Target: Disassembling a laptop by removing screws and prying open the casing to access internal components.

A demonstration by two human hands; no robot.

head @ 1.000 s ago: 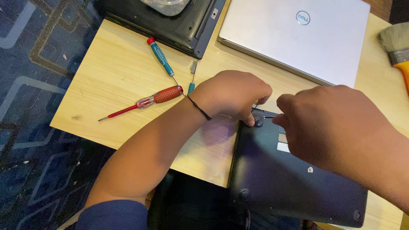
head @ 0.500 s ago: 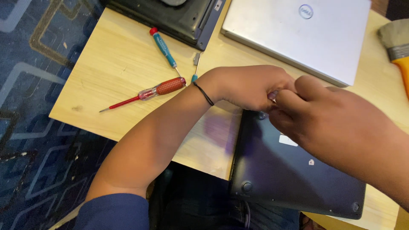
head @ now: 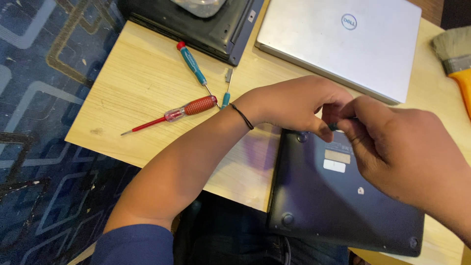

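On the left part of the wooden tabletop (head: 147,88) lies a red-handled screwdriver (head: 181,112), and a little farther a teal-handled screwdriver (head: 193,65); their tips nearly meet. Just beside them lies a small teal tool (head: 227,89). At the far edge stands a black laptop (head: 216,27), and to its right a closed silver laptop (head: 338,44).

The left hand (head: 294,105), with a black band on the wrist, reaches across from the left. Its fingers are curled and pressed together over the far edge of a dark laptop (head: 333,201), which lies bottom up at the near right of the tabletop. The right hand (head: 397,147) meets it there, fingertips pinching a small dark item (head: 333,126); what it is I cannot tell. At the far right a brush (head: 454,54) with an orange handle lies.
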